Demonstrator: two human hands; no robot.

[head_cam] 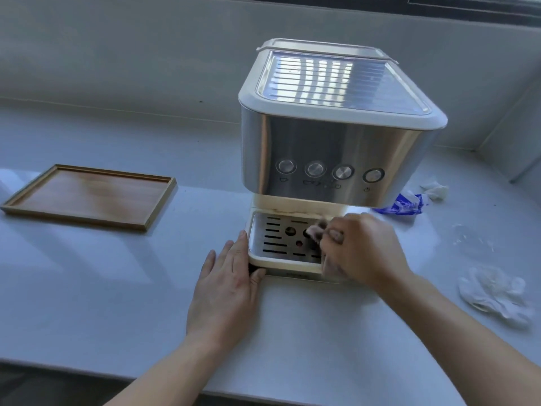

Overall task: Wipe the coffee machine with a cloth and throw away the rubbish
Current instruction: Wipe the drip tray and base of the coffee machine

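The drip tray [278,261] is sitting at the foot of the coffee machine [336,148], just ahead of both hands, and it is holding the cloth [314,230] on its slotted metal grate. The right hand [363,250] is curling its fingers round that pinkish cloth and pressing it onto the right half of the grate, with more cloth hanging out under the palm over the tray's front rim. The left hand [227,291] is lying flat on the counter [117,288], fingers straight and together, gripping nothing. Its forefinger is running along the drip tray's left wall and its thumb is touching the front left corner. A wooden tray [87,196] is lying well to the left of the left hand, its brown floor showing whole inside a pale raised rim.

One machine is standing here, with four round buttons [314,169] in a row on its steel front, above the right hand. Two trays are showing in all. Four bits of rubbish are lying right of the right hand: a blue-and-white wrapper [407,205] just beyond it beside the machine, a white wad [434,190] past that, a clear film [471,238] further right, and a crumpled white heap [494,294] nearest the right forearm.

The counter is looking pale grey and smooth, catching soft light. A plain grey wall [117,54] is rising beyond the machine, and a dark window frame [439,4] is running along the top.
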